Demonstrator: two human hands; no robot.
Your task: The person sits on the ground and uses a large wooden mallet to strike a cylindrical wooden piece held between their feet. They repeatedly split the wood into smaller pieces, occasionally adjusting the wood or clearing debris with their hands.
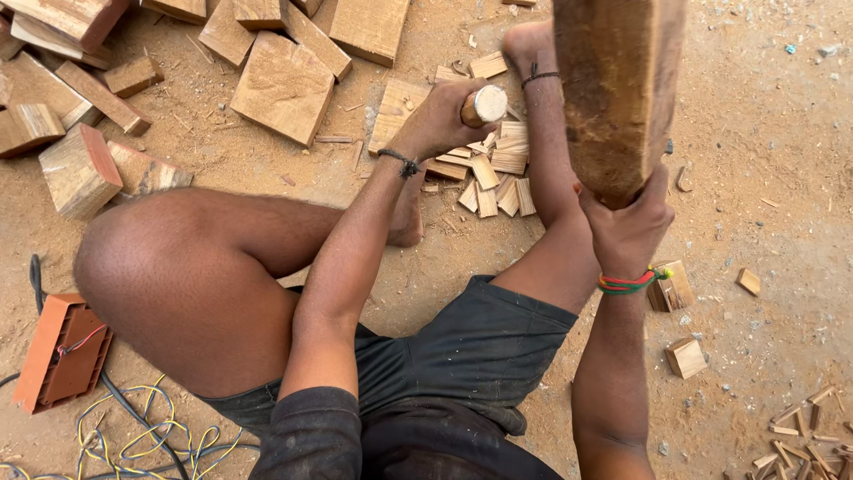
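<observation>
Head view: the left hand is closed around a round wooden handle, whose pale cut end shows just past the fingers; what the handle carries below the fist cannot be made out. The right hand grips the lower end of a raised wooden club, which rises above it and out of the top edge. Split wood pieces lie just beyond and beneath the left hand, between the two hands, on the sandy ground.
</observation>
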